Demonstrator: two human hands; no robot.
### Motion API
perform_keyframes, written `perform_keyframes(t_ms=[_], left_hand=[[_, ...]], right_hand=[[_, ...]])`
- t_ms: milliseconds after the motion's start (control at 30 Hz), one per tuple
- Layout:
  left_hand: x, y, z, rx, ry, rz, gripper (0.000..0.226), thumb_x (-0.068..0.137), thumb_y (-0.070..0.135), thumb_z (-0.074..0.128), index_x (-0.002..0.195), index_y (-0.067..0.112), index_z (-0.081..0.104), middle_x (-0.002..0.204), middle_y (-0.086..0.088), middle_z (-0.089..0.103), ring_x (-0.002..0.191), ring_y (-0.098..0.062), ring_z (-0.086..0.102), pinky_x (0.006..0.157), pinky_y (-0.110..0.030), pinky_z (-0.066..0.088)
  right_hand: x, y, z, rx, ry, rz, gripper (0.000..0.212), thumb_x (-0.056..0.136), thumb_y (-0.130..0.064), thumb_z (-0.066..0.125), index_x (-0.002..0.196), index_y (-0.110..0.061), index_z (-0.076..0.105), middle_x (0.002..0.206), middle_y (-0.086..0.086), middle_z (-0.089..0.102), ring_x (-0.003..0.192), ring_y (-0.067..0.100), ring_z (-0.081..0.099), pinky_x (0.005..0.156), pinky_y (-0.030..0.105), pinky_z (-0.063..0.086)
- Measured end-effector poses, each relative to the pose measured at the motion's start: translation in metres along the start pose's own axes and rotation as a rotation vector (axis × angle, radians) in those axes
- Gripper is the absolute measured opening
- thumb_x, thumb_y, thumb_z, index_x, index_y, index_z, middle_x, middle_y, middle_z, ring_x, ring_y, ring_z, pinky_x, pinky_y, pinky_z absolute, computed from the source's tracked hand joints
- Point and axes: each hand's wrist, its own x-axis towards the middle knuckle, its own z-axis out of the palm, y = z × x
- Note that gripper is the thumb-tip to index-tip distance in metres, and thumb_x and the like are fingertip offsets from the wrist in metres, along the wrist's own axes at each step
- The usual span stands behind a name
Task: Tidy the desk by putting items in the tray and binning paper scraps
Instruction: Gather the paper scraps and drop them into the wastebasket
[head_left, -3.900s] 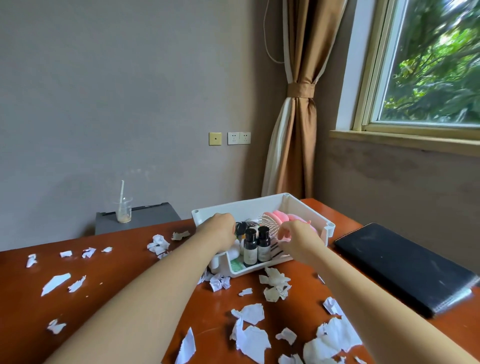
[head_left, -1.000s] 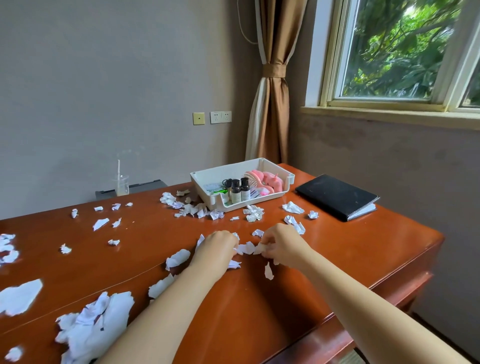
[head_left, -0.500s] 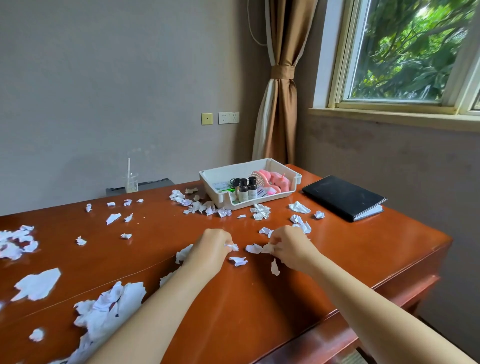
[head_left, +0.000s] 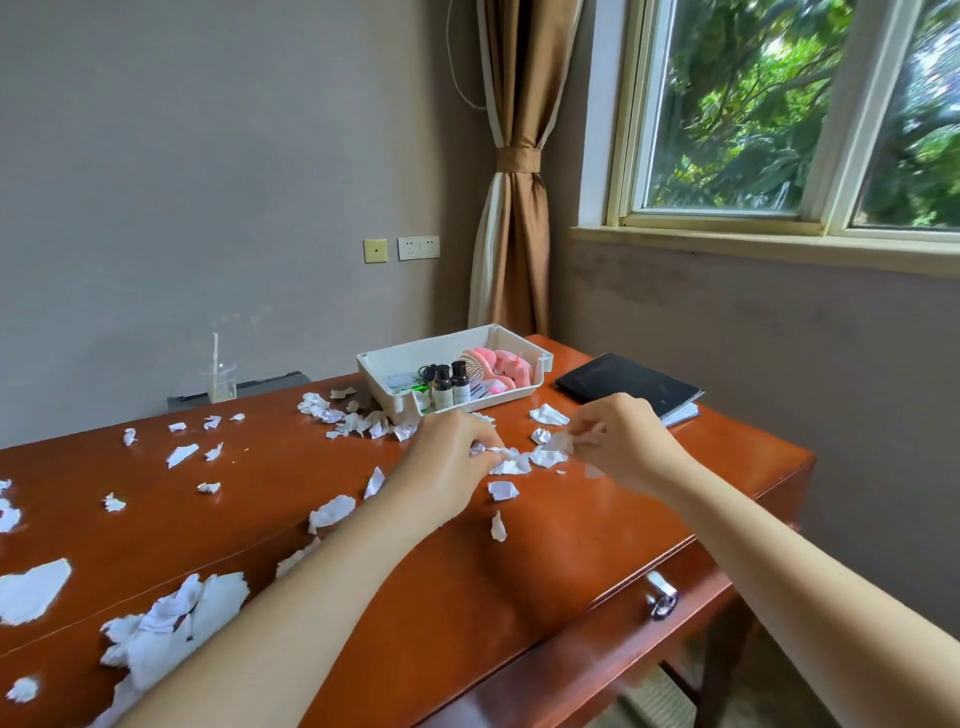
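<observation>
Before you: brown curtain (head_left: 519, 197) tied back beside a leafy window (head_left: 769, 114) | wall sockets (head_left: 418, 248) left of it | glass beaker (head_left: 220, 383) with white stirrer atop grey cabinet (head_left: 275, 385)

head view | looks forward-down | desk (head_left: 545, 561) close below

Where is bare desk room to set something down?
Bare wood: right corner, between notebook, right hand and desk edge; also between the forearms near the front edge. Crowded: scraps before the tray, paper pile near left.
</observation>
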Motion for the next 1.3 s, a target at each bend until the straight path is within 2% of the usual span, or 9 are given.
perform_keyframes(t_ms=[167, 433, 500, 600, 667, 800, 1067, 1167, 1300], left_hand=[[-0.015, 0.042, 0.012, -0.058, -0.088, 0.108, 0.021, 0.09, 0.03, 0.061, 0.104, 0.02, 0.072, 0.109, 0.001, 0.063, 0.086, -0.011, 0.06, 0.066, -0.021, 0.048], [-0.041, 0.088, 0.079, -0.143, -0.352, 0.21, 0.017, 0.086, 0.031, 0.065, 0.09, 0.018, 0.075, 0.074, 0.012, 0.059, 0.082, -0.008, 0.054, 0.073, -0.023, 0.043], [-0.047, 0.091, 0.104, -0.14, -0.394, 0.207, 0.016, 0.086, 0.031, 0.065, 0.09, 0.019, 0.075, 0.076, 0.011, 0.06, 0.083, -0.009, 0.054, 0.073, -0.023, 0.041], [-0.056, 0.093, 0.144, -0.154, -0.486, 0.2, 0.019, 0.087, 0.032, 0.065, 0.094, 0.017, 0.075, 0.09, 0.004, 0.069, 0.084, -0.01, 0.057, 0.076, -0.022, 0.043], [-0.062, 0.092, 0.17, -0.147, -0.545, 0.19, 0.018, 0.089, 0.028, 0.064, 0.094, 0.014, 0.074, 0.085, 0.003, 0.065, 0.072, -0.009, 0.055, 0.068, -0.019, 0.041], [-0.074, 0.08, 0.223, -0.135, -0.638, 0.094, 0.019, 0.088, 0.027, 0.064, 0.093, 0.01, 0.073, 0.086, -0.001, 0.061, 0.075, -0.014, 0.053, 0.066, -0.023, 0.038], [-0.082, 0.034, 0.316, -0.186, -0.708, -0.2, 0.022, 0.087, 0.024, 0.066, 0.084, 0.004, 0.072, 0.075, -0.003, 0.058, 0.071, -0.016, 0.049, 0.067, -0.021, 0.038], [-0.087, 0.014, 0.352, -0.143, -0.765, -0.287, 0.02, 0.088, 0.023, 0.065, 0.086, 0.005, 0.072, 0.078, -0.005, 0.059, 0.075, -0.02, 0.051, 0.07, -0.025, 0.043], [-0.095, -0.002, 0.395, -0.113, -0.794, -0.368, 0.016, 0.088, 0.02, 0.063, 0.075, 0.013, 0.069, 0.076, -0.006, 0.056, 0.072, -0.023, 0.044, 0.066, -0.026, 0.037]], right_hand=[[-0.039, 0.021, -0.041, -0.036, 0.041, 0.024, 0.014, 0.082, -0.007, 0.068, 0.096, -0.007, 0.072, 0.084, -0.001, 0.061, 0.072, 0.013, 0.057, 0.046, 0.0, 0.035], [-0.109, 0.074, -0.053, -0.089, 0.007, 0.133, 0.011, 0.081, -0.013, 0.069, 0.091, -0.008, 0.072, 0.086, -0.001, 0.065, 0.072, 0.01, 0.058, 0.052, 0.009, 0.04], [-0.125, 0.09, -0.044, -0.066, -0.026, 0.19, 0.009, 0.081, -0.013, 0.068, 0.087, -0.008, 0.072, 0.083, 0.001, 0.067, 0.074, 0.015, 0.062, 0.057, 0.017, 0.047], [-0.146, 0.114, -0.025, -0.013, -0.089, 0.281, 0.003, 0.081, -0.01, 0.066, 0.079, -0.011, 0.068, 0.071, -0.003, 0.063, 0.061, 0.011, 0.061, 0.051, 0.011, 0.042], [-0.156, 0.132, -0.009, 0.01, -0.125, 0.341, 0.004, 0.08, -0.008, 0.064, 0.081, -0.008, 0.068, 0.071, 0.0, 0.063, 0.063, 0.015, 0.061, 0.053, 0.012, 0.042], [-0.172, 0.169, 0.033, 0.071, -0.171, 0.434, 0.008, 0.079, -0.005, 0.063, 0.079, -0.003, 0.07, 0.077, 0.01, 0.07, 0.076, 0.025, 0.066, 0.063, 0.026, 0.049], [-0.186, 0.232, 0.135, 0.166, -0.298, 0.628, 0.014, 0.077, -0.011, 0.063, 0.065, -0.009, 0.067, 0.062, 0.005, 0.056, 0.063, 0.017, 0.047, 0.05, 0.021, 0.034], [-0.189, 0.25, 0.171, 0.175, -0.349, 0.692, 0.009, 0.07, -0.002, 0.057, 0.063, 0.002, 0.061, 0.064, 0.017, 0.053, 0.065, 0.016, 0.039, 0.055, 0.025, 0.032], [-0.195, 0.27, 0.211, 0.164, -0.412, 0.784, 0.015, 0.075, -0.009, 0.059, 0.069, 0.004, 0.064, 0.062, 0.008, 0.047, 0.063, 0.027, 0.041, 0.057, 0.028, 0.037]])
